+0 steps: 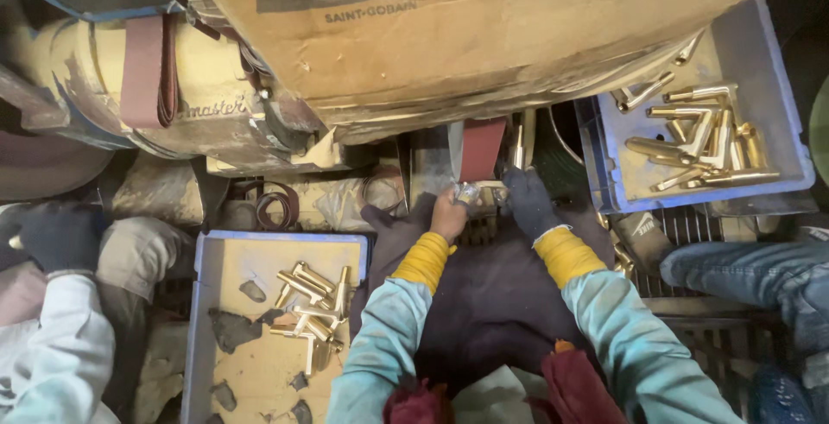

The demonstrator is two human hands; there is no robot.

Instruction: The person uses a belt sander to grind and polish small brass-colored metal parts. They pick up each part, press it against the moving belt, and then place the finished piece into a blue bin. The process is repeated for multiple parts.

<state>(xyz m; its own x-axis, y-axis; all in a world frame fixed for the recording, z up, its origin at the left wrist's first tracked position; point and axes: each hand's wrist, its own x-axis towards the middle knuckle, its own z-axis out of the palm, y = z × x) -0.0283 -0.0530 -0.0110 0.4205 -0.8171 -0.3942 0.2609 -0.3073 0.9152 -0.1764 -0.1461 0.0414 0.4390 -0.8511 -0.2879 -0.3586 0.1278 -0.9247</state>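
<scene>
Your left hand (451,213), bare, closed around small shiny part (467,193), pressing it at bottom of red belt (480,149). Your right hand (527,202), dark glove, just right of belt; fingers curled near same part, cannot tell if gripping. Brass rod (519,141) stands upright just right of belt. Tray (216,256) of brass pieces (309,300) lower left of belt. Bin (777,87) of brass pieces far right of belt. Big cardboard box (484,27) above belt. Another person's gloved hand (56,236) far left.
</scene>
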